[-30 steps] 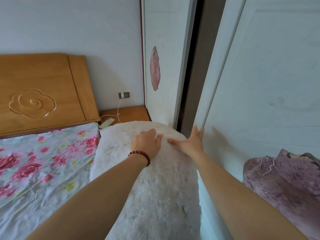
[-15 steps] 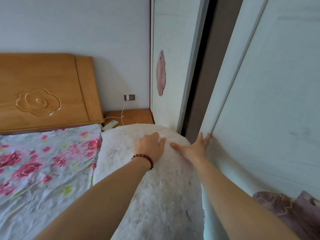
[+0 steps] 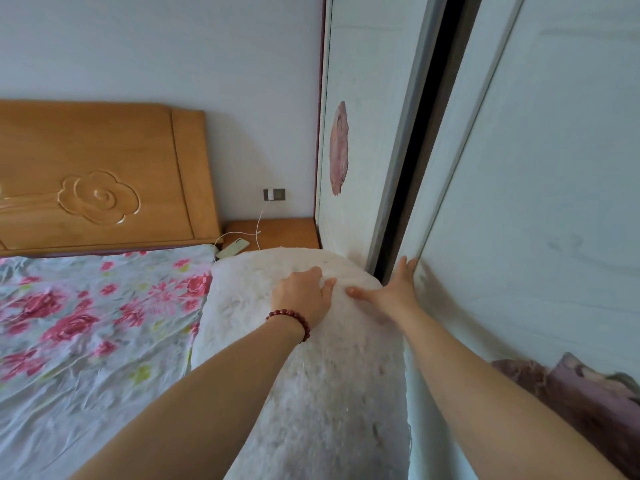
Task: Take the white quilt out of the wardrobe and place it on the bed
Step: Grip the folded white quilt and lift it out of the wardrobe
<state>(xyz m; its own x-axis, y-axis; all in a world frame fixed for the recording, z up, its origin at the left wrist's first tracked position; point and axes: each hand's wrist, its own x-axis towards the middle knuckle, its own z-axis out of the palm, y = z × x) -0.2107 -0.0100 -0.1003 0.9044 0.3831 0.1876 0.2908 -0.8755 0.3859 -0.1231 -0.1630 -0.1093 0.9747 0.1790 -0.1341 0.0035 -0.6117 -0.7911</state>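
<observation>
The white quilt [image 3: 322,379] is a thick fluffy roll held up in front of me, between the bed [image 3: 90,334] and the wardrobe [image 3: 540,188]. My left hand [image 3: 303,297], with a red bead bracelet on the wrist, grips its top with curled fingers. My right hand [image 3: 393,291] lies flat on the quilt's top right, fingers spread, fingertips touching the edge of the near sliding door. The bed has a flowered sheet and lies to the left; the quilt's left side overlaps its edge.
A wooden headboard [image 3: 104,174] stands at the far left. A nightstand [image 3: 277,233] by the wall carries a phone [image 3: 232,248] on a charging cable. The wardrobe's sliding doors leave a narrow dark gap [image 3: 426,133]. A purple fabric [image 3: 581,400] shows at the lower right.
The view has swung left and up, so less purple fabric shows. My right hand has slid right to the sliding door's edge. Both hands stay on top of the quilt.
</observation>
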